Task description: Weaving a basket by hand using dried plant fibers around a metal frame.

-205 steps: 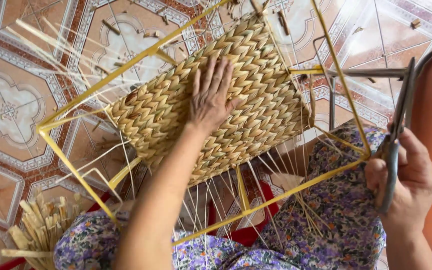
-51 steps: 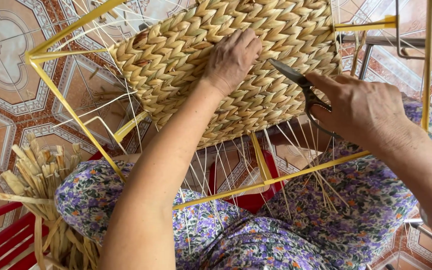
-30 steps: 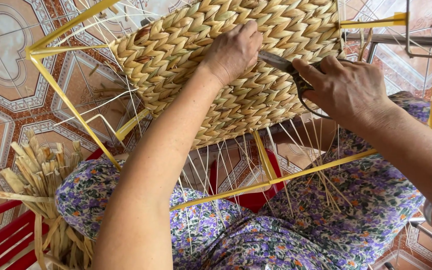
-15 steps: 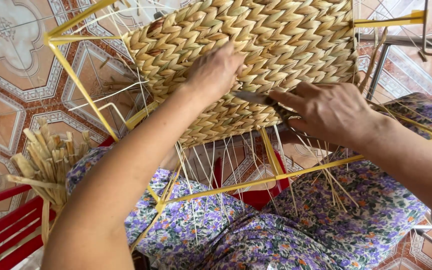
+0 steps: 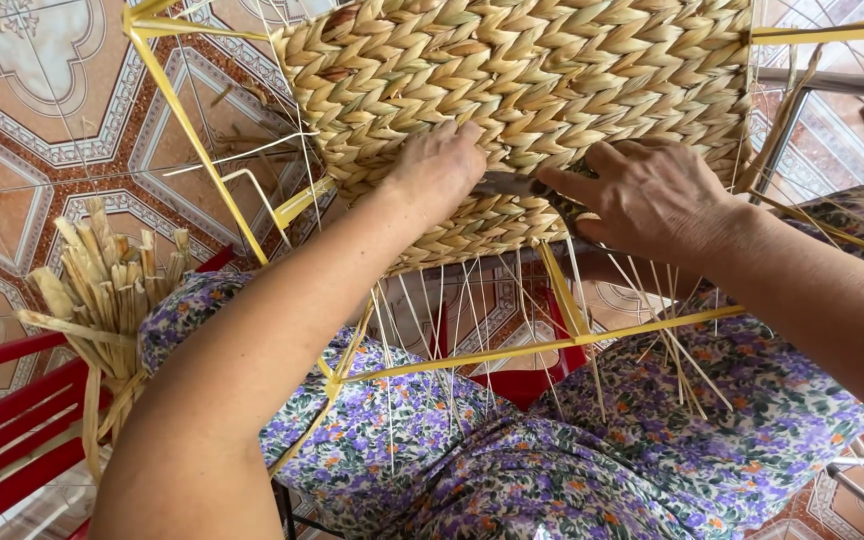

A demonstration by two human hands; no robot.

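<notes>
Left hand (image 5: 437, 165) pressed flat on woven basket panel (image 5: 522, 90); right hand (image 5: 652, 195) closed around scissors (image 5: 512, 184), blades against the weave.

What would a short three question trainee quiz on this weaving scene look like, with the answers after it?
1. True or false: the left hand rests on the woven panel.
2. Which tool does the right hand hold against the weave? A scissors, B hammer, C paintbrush.
3. What colour is the metal frame around the panel?

Key:
1. True. The left hand lies knuckles up on the lower part of the weave.
2. A. The dark blades show between the two hands; the handles are hidden under the right hand.
3. Yellow. Thin pale strands hang from the panel's lower edge across the frame's bottom bar.
</notes>
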